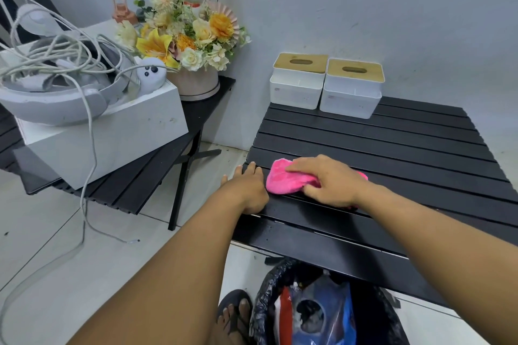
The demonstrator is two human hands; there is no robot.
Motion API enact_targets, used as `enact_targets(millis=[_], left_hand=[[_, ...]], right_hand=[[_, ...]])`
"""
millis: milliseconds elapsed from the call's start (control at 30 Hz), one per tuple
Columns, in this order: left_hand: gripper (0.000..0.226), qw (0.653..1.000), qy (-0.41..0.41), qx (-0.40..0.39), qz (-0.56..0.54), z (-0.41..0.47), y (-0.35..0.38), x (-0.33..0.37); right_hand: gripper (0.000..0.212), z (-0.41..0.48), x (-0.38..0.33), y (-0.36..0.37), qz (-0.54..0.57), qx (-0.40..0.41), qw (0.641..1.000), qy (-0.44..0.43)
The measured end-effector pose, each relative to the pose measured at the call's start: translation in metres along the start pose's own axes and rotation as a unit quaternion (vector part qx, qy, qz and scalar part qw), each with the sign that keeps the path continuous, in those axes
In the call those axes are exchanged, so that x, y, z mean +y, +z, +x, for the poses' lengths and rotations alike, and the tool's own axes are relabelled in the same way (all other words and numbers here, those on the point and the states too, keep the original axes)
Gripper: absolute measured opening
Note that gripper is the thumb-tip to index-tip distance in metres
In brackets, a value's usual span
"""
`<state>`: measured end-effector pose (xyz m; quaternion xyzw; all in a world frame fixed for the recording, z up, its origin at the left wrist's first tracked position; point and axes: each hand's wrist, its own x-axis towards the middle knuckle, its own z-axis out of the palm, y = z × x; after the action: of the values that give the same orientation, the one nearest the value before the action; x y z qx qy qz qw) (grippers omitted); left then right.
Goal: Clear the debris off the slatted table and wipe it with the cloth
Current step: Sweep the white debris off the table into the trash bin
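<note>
The pink cloth point(283, 180) lies bunched on the black slatted table point(392, 148), near its left edge and towards the front, with a little of it showing past the far side of the wrist. The right hand point(328, 179) sits on top of it, palm down. Its fingers point(302, 166) lie close together and are curled over the top of the cloth, while the thumb point(311, 190) tucks in against the near side, so the cloth is gripped between them. Just beside the cloth, the left hand point(248, 189) rests at the table's left edge. Its fingers point(252, 169) are fairly straight and held loosely side by side, pointing away from the person. They hold nothing, and the outer ones hang past the edge. At the back of the table two white tissue boxes point(297, 87) with wooden lids stand side by side against the wall. Under the near edge is a bin point(260, 302) lined with a black bag and holding plastic wrappers, next to a foot point(234, 316) in a sandal. Off to the left a second table point(134, 187) carries a white box point(112, 143) with a headset point(50, 103) and tangled cables point(50, 64), and a pot of flowers point(190, 36) stands behind.
</note>
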<state>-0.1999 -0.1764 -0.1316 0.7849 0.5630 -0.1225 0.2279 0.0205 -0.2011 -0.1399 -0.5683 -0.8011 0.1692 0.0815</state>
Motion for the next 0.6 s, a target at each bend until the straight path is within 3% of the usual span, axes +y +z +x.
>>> enact_targets(millis=[200,400,600], left_hand=[[0.063,1.000,0.008,0.002,-0.003,0.005,0.000,-0.003],[0.065,1.000,0.003,0.000,0.007,0.008,0.001,0.001],[0.066,1.000,0.006,-0.005,0.018,0.003,0.002,0.004]], right_hand=[[0.051,0.037,0.005,-0.031,0.083,0.109,0.990,0.038],[0.064,0.062,0.018,-0.015,-0.008,0.009,0.992,0.129],[0.057,0.043,0.014,-0.001,0.041,0.063,0.995,0.069]])
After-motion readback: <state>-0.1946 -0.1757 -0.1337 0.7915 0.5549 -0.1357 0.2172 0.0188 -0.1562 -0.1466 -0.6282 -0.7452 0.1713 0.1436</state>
